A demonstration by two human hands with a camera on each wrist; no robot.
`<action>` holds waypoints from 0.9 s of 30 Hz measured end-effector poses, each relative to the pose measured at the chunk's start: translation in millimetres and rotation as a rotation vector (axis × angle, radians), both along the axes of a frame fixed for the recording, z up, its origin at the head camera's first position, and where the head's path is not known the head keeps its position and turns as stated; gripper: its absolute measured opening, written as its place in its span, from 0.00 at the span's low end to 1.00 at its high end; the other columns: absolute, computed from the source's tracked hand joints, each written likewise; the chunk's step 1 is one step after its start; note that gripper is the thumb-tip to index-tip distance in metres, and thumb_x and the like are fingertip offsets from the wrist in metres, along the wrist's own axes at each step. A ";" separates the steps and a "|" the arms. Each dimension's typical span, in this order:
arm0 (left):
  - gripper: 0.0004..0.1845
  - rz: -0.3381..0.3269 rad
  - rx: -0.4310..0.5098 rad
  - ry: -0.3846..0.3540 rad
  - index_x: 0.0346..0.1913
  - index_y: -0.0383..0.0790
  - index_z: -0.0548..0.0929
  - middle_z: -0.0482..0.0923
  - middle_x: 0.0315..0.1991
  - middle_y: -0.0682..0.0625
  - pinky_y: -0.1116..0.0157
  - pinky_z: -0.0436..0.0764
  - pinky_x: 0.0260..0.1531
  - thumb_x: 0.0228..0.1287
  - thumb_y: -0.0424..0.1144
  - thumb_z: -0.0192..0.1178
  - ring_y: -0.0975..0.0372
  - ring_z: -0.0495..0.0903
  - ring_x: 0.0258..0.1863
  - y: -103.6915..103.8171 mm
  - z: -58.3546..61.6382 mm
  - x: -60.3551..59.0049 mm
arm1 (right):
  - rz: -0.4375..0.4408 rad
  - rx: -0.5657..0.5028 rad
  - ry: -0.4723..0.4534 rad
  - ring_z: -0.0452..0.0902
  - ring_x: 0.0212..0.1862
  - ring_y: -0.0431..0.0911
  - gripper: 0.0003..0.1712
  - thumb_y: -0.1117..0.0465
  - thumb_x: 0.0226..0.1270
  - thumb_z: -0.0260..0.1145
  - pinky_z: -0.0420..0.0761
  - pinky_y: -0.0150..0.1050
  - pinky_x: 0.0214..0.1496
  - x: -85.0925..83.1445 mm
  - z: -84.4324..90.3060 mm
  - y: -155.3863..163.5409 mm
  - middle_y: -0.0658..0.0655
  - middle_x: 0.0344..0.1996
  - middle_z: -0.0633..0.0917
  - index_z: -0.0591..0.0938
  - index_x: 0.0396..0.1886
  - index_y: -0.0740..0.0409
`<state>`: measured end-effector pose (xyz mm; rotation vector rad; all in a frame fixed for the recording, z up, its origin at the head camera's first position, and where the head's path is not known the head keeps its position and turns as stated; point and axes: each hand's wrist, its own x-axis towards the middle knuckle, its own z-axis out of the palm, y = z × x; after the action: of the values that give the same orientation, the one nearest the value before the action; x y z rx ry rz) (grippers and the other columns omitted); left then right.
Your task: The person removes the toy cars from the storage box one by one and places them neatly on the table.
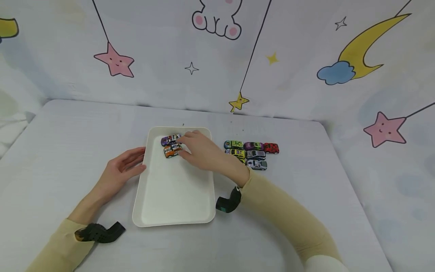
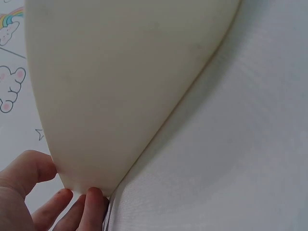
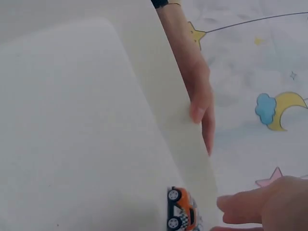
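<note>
A white tray (image 1: 175,196) lies on the table with two toy cars near its far left corner: a purple one (image 1: 170,140) and, just nearer, an orange one (image 1: 171,150). My right hand (image 1: 200,151) reaches over the tray from the right, its fingertips at the right ends of these cars. In the right wrist view the orange car stands on its wheels, a little apart from the thumb. My left hand (image 1: 119,172) touches the tray's left side, thumb at the rim and the other fingers loosely extended along the outer wall.
Several toy cars stand in rows right of the tray, including a red one (image 1: 271,148), a purple-green one (image 1: 253,146) and a silver one (image 1: 256,164). My right forearm partly covers a yellow one (image 1: 242,161). A patterned cloth wall (image 1: 163,87) rises behind the table.
</note>
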<state>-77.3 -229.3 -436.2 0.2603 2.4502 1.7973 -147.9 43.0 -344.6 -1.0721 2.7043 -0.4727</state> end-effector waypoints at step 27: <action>0.30 0.002 0.017 0.002 0.73 0.39 0.68 0.68 0.72 0.41 0.82 0.72 0.58 0.72 0.39 0.61 0.78 0.70 0.63 -0.2 0.1 0.2 | 0.072 0.162 0.104 0.74 0.51 0.48 0.17 0.65 0.72 0.64 0.79 0.38 0.55 -9.2 -25.9 -20.5 0.56 0.56 0.77 0.82 0.59 0.55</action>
<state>-77.1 -229.4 -436.1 0.2623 2.4382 1.8207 -157.0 22.5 -370.4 -1.1736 2.7252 -0.1867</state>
